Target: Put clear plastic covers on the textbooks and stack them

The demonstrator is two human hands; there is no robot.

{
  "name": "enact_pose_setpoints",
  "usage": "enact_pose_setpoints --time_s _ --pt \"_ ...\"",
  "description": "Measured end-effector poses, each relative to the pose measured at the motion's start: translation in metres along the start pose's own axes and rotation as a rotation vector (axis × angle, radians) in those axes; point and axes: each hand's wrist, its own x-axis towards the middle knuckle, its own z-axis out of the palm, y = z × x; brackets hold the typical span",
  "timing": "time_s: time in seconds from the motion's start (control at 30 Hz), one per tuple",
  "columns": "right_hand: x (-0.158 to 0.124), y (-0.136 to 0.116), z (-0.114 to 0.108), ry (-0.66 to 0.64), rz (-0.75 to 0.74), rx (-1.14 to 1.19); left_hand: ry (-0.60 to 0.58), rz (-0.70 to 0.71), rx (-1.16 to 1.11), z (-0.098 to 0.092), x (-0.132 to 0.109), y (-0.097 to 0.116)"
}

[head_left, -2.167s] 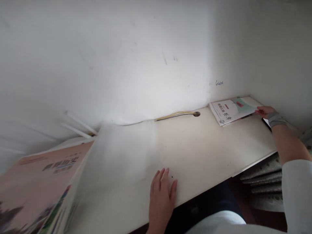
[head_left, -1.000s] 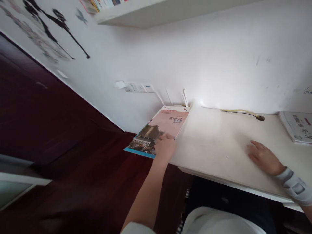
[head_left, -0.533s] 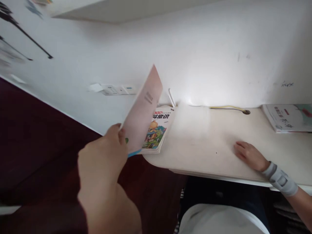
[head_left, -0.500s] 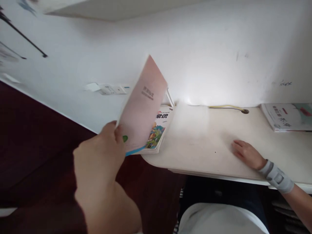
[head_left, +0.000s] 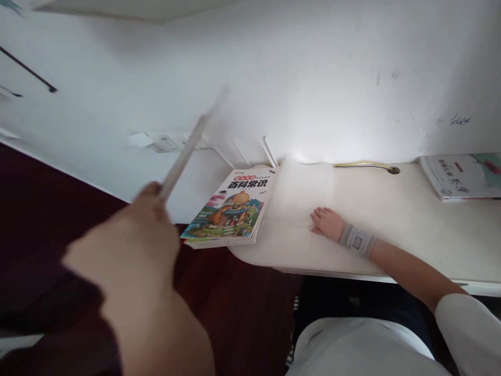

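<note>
At the left, my left hand [head_left: 133, 235] grips a thin book [head_left: 183, 156] by its lower end, tilted up and seen nearly edge-on, so its covers are hidden. Just right of it, a stack of books with a colourful cartoon cover [head_left: 233, 206] lies at the left end of the white desk [head_left: 305, 248], partly overhanging the edge. My right hand [head_left: 329, 223], with a grey band on its wrist, is low over the desktop or resting on it, fingers stretched out and holding nothing.
More books [head_left: 464, 177] lie at the desk's far right. A yellow and black cable [head_left: 360, 164] runs along the wall to a round hole [head_left: 393, 170]. Wall sockets [head_left: 164, 143] are behind the held book. An overhanging white panel [head_left: 129, 8] is at upper left.
My left hand has moved left with the book and turned it edge-on, uncovering the cartoon cover of the stack. My right hand has slid left across the desk.
</note>
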Motion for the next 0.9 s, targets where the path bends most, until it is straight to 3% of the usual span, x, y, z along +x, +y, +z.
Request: enact_pose_setpoints --time_s 0.1,0.2,0.27,0.33,0.37,0.43,0.5,0.57,0.63,0.73,0.8,0.9 --pt "-0.002 0.004 -0.001 -0.035 -0.054 -0.015 -0.115 0.211 0.178 0.044 0.003 0.002" --pt "-0.009 0.007 -0.006 -0.06 -0.097 -0.018 -0.306 0.355 0.167 0.087 -0.006 0.003" --pt "-0.015 0.005 -0.01 -0.075 -0.104 -0.021 -0.296 0.479 0.08 0.109 -0.021 0.009" --pt "-0.022 0.0 -0.017 -0.06 -0.094 -0.03 -0.196 0.696 -0.07 0.122 -0.042 0.021" --pt "-0.026 -0.003 -0.023 -0.018 -0.093 -0.045 -0.157 0.814 -0.158 0.126 -0.054 0.029" --pt "-0.037 -0.009 -0.039 0.144 -0.102 -0.095 -0.191 1.038 -0.365 0.129 -0.075 0.05" --pt "-0.05 -0.01 -0.063 0.369 -0.104 -0.156 -0.257 1.122 -0.579 0.126 -0.091 0.073" --pt "-0.066 -0.007 -0.092 0.568 -0.059 -0.192 -0.302 1.077 -0.815 0.116 -0.1 0.095" --pt "-0.084 0.0 -0.12 0.716 0.036 -0.187 -0.336 0.943 -1.12 0.101 -0.104 0.116" --pt "-0.11 0.005 -0.14 0.845 0.207 -0.119 -0.367 0.572 -1.642 0.076 -0.106 0.141" --pt "-0.126 0.001 -0.133 0.848 0.256 -0.067 -0.377 0.281 -1.904 0.066 -0.102 0.151" --pt "-0.143 -0.018 -0.096 0.649 0.223 -0.02 -0.367 -0.065 -2.131 0.069 -0.091 0.157"
